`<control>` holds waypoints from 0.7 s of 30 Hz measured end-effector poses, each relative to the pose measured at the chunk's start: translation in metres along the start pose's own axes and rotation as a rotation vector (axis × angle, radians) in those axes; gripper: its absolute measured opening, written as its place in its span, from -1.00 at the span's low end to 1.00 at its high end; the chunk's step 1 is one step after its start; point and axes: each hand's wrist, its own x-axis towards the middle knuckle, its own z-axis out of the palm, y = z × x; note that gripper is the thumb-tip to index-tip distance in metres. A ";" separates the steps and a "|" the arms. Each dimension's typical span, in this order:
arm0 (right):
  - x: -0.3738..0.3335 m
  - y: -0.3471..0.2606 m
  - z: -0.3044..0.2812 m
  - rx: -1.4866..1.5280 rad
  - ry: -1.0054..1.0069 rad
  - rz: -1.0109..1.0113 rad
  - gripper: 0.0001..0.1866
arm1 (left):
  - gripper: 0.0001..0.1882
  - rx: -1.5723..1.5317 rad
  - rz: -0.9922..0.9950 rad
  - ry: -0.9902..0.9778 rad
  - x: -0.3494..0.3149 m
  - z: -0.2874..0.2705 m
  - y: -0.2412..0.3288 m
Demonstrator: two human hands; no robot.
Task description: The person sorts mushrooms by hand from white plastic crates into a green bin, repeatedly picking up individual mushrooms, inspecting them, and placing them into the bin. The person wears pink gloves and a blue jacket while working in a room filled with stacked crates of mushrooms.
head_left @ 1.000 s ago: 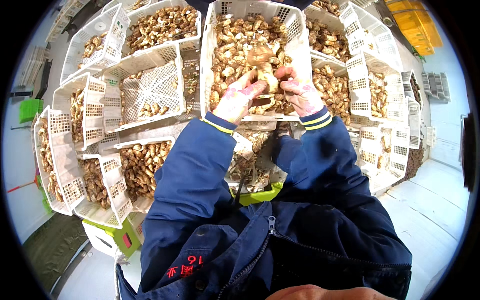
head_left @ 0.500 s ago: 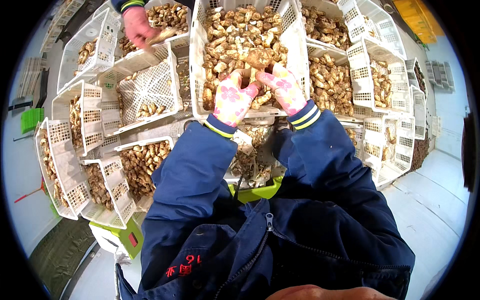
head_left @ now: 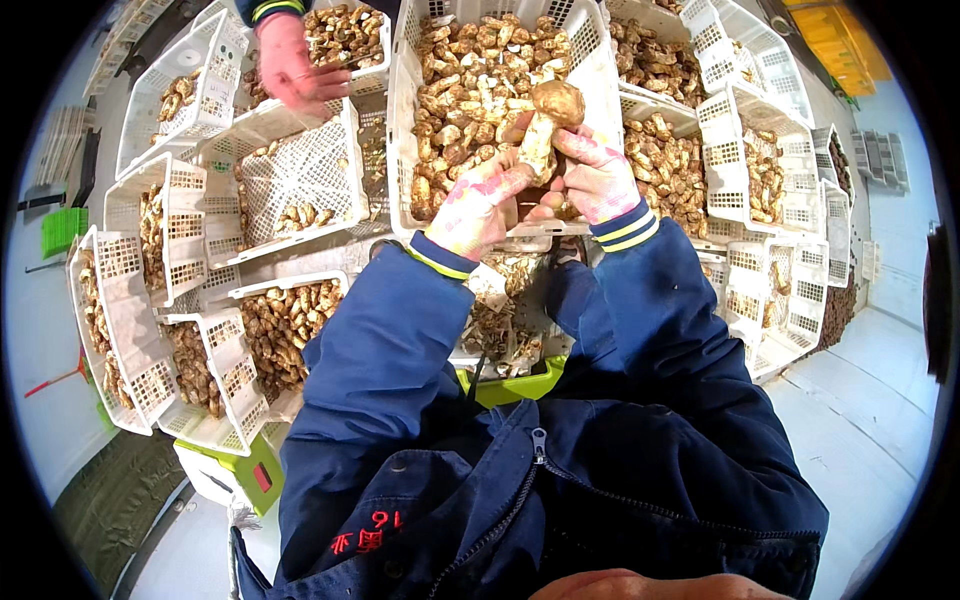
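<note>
A large mushroom (head_left: 540, 140) with a round brown cap and thick pale stem is held cap up over the big white crate (head_left: 402, 150). My left hand (head_left: 474, 212), in a pink patterned glove, closes on the stem from the left. My right hand (head_left: 600, 180), gloved alike, grips the stem from the right, its thumb near the cap. The lower fingers are partly hidden. Beneath both hands lies a heap of smaller brown-and-cream mushrooms (head_left: 470, 85) that fills the crate.
Several white lattice crates of mushrooms surround me. The left crate (head_left: 355, 165) holds a few mushrooms (head_left: 302, 216). A co-worker's pink-gloved hand (head_left: 295, 70) reaches in at the upper left. A bin of trimmings (head_left: 515, 340) with a green rim (head_left: 515, 385) stands below my forearms.
The mushroom has risen and turned more upright, baring its pale stem. My right hand has shifted slightly right and turned. The co-worker's hand no longer shows the pale object it held.
</note>
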 end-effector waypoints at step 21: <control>-0.003 0.007 0.020 -0.115 -0.007 0.036 -0.67 | -0.52 -0.125 -0.045 0.048 0.002 -0.017 -0.007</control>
